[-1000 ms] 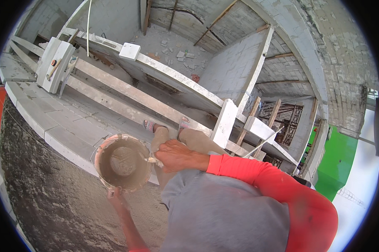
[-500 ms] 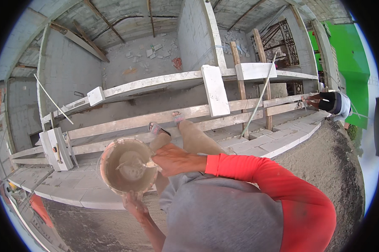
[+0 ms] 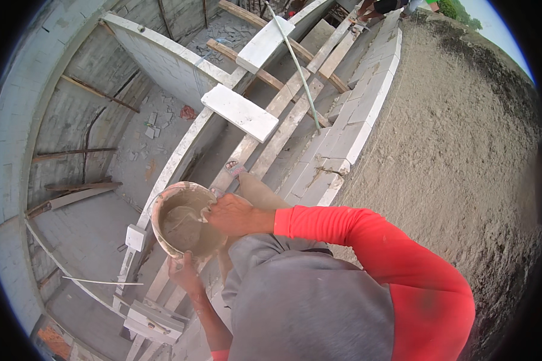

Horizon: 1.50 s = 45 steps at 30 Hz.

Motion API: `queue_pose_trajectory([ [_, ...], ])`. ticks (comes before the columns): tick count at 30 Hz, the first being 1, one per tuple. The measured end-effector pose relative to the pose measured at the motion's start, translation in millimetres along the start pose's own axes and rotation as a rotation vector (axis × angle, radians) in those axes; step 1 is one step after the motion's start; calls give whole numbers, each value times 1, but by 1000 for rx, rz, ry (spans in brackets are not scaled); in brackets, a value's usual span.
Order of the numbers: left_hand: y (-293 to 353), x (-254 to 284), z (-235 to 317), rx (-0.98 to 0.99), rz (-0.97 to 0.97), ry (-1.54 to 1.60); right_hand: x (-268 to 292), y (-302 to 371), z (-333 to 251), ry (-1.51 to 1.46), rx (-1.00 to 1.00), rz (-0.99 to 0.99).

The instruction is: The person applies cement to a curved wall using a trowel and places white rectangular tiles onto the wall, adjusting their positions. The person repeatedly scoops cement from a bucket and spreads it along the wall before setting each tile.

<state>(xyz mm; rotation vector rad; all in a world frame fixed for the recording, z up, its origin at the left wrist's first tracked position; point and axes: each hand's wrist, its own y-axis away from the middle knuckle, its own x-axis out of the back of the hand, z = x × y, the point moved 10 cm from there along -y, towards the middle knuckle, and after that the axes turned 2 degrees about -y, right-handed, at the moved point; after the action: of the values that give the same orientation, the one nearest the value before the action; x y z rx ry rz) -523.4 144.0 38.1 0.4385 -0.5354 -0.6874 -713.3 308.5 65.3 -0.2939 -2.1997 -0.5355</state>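
Observation:
My left hand (image 3: 185,274) is closed on the near rim of a mortar-smeared bucket (image 3: 155,218), tilted in front of my body. Inside lies wet grey mortar (image 3: 182,231). Closed at the bucket's right side, my right hand (image 3: 233,213) grips a trowel (image 3: 200,212) whose handle is mostly covered by the fingers. Its blade reaches into the bucket and is coated in mortar, so its outline is hard to make out.
Wooden planks (image 3: 278,129) run beside a block wall (image 3: 358,120). White blocks (image 3: 241,111) and a pale pole (image 3: 295,63) lie across the beams. Rubble (image 3: 153,126) covers a lower floor. Rough ground (image 3: 439,132) spreads right. Another person's hands (image 3: 362,18) are at the far end.
My view has swung right, so the wall and planks now run diagonally. Both hands keep their hold, and the trowel sits lower in the bucket with less of it showing.

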Motion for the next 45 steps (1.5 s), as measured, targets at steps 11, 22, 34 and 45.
queue_pose_trajectory([
  [11, -21, -220, 179, -448, -423, -327, 87, 106, 146, 51, -470, 497],
  [22, 25, -454, 209, -539, -745, -325, 104, 221, 271, -329, -846, 361],
  [34, 72, -504, 143, -413, -1048, -325, -1, 329, 253, -915, -1277, 686],
  [45, 111, -521, 69, -104, -1182, -286, -85, 447, 148, -1409, -1366, 1172],
])
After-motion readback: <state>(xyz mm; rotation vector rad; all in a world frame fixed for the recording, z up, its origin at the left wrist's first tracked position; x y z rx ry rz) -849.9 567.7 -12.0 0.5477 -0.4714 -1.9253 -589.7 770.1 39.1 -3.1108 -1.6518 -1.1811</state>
